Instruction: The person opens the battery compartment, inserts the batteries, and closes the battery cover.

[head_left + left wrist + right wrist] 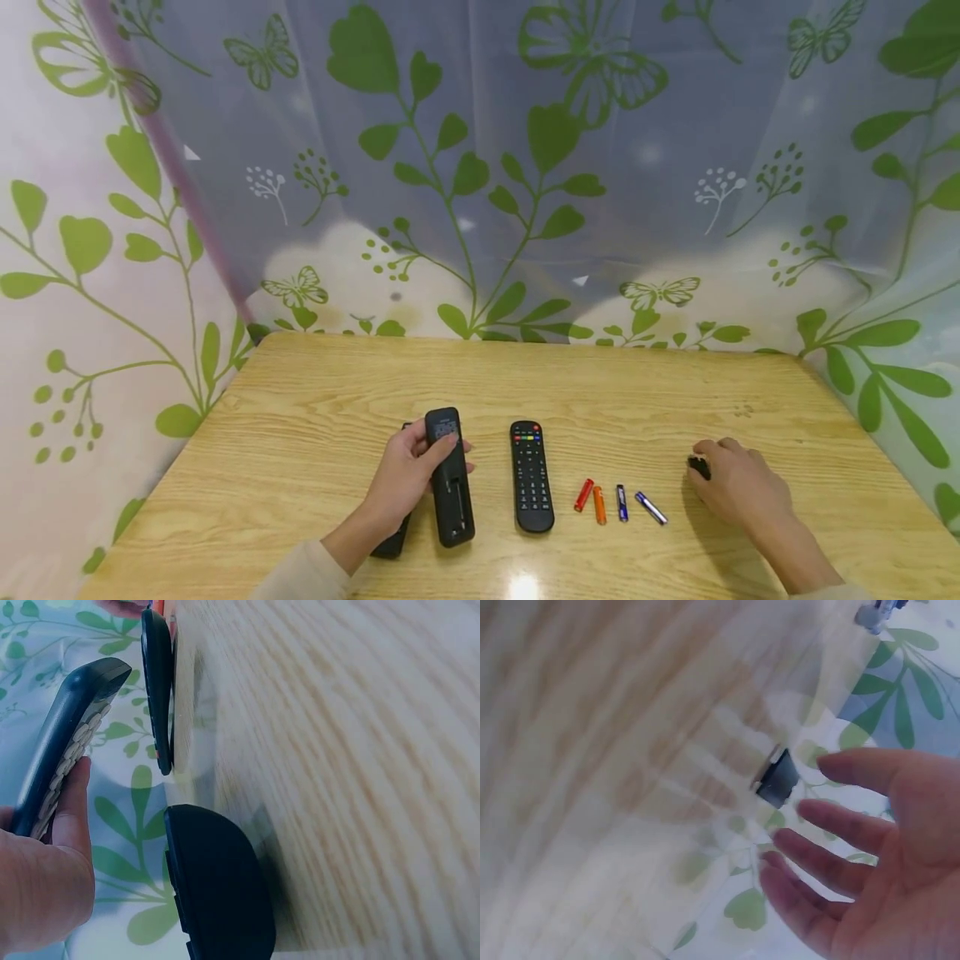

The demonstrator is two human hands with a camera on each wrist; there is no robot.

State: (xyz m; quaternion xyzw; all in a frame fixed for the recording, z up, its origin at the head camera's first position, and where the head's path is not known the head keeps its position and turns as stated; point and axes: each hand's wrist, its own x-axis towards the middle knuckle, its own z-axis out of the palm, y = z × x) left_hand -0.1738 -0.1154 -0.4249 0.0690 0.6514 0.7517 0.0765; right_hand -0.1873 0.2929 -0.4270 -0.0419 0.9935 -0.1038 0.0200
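Observation:
My left hand (401, 479) grips a black remote control (454, 521) with its back turned up, the thumb lying across it. Its battery compartment stands uncovered. In the left wrist view the held remote's pale buttons (71, 750) face down, above the table. On the right, a small black battery cover (699, 467) lies on the wood. The fingers of my right hand (746, 492) are spread and loosely bent beside that cover; the right wrist view shows a gap between the fingertips (832, 763) and the cover (778, 780).
A second black remote (533, 487) lies buttons up in mid-table. Another black remote (392, 546) is partly hidden under my left hand. Between the middle remote and my right hand lie a red battery (583, 495), an orange one (599, 505) and two blue ones (622, 503). Patterned cloth (480, 208) hangs behind.

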